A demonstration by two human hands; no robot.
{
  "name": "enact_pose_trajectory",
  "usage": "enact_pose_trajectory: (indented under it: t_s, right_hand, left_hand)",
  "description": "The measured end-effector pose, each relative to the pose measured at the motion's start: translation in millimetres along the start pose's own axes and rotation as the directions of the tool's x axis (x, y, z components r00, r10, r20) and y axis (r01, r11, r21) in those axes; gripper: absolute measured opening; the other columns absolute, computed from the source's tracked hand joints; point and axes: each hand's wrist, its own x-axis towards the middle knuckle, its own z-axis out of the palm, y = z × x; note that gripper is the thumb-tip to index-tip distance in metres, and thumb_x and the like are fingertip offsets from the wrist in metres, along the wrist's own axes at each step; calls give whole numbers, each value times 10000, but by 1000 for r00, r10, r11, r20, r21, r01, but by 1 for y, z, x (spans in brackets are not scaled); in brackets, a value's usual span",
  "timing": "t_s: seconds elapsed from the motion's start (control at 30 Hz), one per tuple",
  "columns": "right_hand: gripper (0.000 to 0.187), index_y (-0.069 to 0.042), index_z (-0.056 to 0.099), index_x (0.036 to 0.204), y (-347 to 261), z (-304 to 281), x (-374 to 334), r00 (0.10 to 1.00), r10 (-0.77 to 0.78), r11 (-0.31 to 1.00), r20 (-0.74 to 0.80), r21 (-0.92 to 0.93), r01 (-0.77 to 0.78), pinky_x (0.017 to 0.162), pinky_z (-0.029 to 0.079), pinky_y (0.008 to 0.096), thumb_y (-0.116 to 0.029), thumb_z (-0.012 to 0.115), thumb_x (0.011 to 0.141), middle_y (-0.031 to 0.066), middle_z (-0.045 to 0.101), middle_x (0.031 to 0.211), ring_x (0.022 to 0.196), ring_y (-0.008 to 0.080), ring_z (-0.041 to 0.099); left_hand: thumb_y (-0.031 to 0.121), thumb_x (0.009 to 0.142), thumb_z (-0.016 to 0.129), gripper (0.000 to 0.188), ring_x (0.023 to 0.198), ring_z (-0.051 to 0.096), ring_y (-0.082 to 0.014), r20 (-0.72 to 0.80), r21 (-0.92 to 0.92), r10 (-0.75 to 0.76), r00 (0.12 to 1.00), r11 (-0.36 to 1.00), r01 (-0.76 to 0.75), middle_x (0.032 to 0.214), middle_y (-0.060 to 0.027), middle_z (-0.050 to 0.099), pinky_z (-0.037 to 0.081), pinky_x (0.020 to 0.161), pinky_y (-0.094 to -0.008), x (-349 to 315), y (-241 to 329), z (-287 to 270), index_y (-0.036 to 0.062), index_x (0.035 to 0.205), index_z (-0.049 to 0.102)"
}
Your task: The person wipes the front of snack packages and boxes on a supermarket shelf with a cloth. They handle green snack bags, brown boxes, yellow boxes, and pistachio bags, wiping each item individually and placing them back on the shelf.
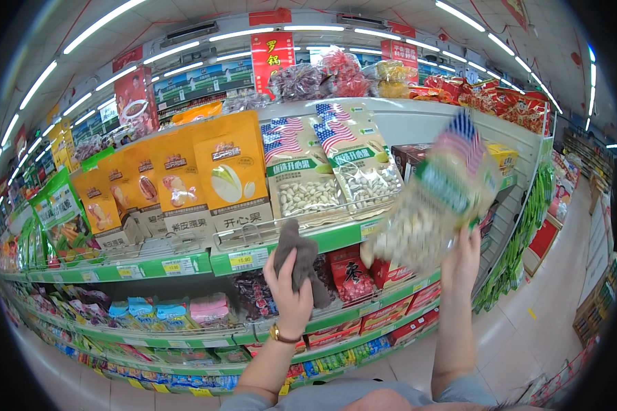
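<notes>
My left hand (292, 296) is closed around a dark grey-brown cloth (299, 262), just in front of the top shelf's wire guard. A watch with a brown strap sits on that wrist. In my right hand (465, 255) is a bag of pistachios (437, 195), gripped by its lower right side, tilted and smeared by motion. It has a clear window, a green label and a striped flag print. Two similar pistachio bags (336, 168) stand upright on the top shelf, between my hands and behind them. An orange-yellow pistachio pouch (232, 171) stands to their left.
The green-edged shelf (349, 235) has a low wire guard (267, 229). Orange nut pouches (144, 181) and green snack bags (62, 212) line its left part. Red packages (353, 275) fill lower tiers. Green leafy garlands (524, 246) hang at the right end, beside a tiled aisle (507, 329).
</notes>
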Motion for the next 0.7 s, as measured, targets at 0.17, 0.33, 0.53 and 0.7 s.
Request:
enact_pose_trajectory:
  t_s: [0.17, 0.33, 0.53, 0.7]
  right_hand:
    - [147, -35, 519, 1118, 17, -51, -99, 979, 176, 979, -102, -85, -185, 950, 434, 332, -80, 498, 980, 60, 586, 1161, 1077, 143, 545]
    - [256, -19, 491, 1230, 29, -63, -149, 879, 468, 879, -89, -57, -474, 965, 452, 345, -65, 475, 979, 98, 594, 1189, 1123, 179, 564]
    - [236, -18, 518, 1190, 69, -70, -206, 816, 578, 800, 0, -201, -566, 923, 446, 274, -46, 519, 956, 65, 597, 1159, 1076, 126, 561]
    - [109, -70, 464, 875, 78, -62, -225, 749, 662, 677, 4, -431, -597, 690, 397, 208, -32, 530, 952, -24, 510, 848, 791, 31, 467]
  left_hand:
    - [26, 795, 588, 494, 1205, 404, -421, -143, -15, 78, 987, 997, -81, 1353, -248, 331, 332, 1011, -485, -53, 16, -12, 62, 1278, 493]
    - [159, 711, 715, 549, 1213, 400, -400, 203, -114, 92, 975, 991, -70, 1363, -242, 358, 359, 987, -498, -114, 16, -18, 105, 1232, 552]
    - [43, 698, 638, 609, 1180, 478, -348, 698, -188, 222, 681, 974, -124, 1343, -181, 462, 385, 964, -446, -143, 26, 8, 171, 1289, 568]
    - [39, 709, 646, 594, 1190, 472, -367, 559, -20, 39, 829, 999, -34, 1330, -169, 471, 391, 983, -463, -127, 4, -2, 151, 1286, 562]
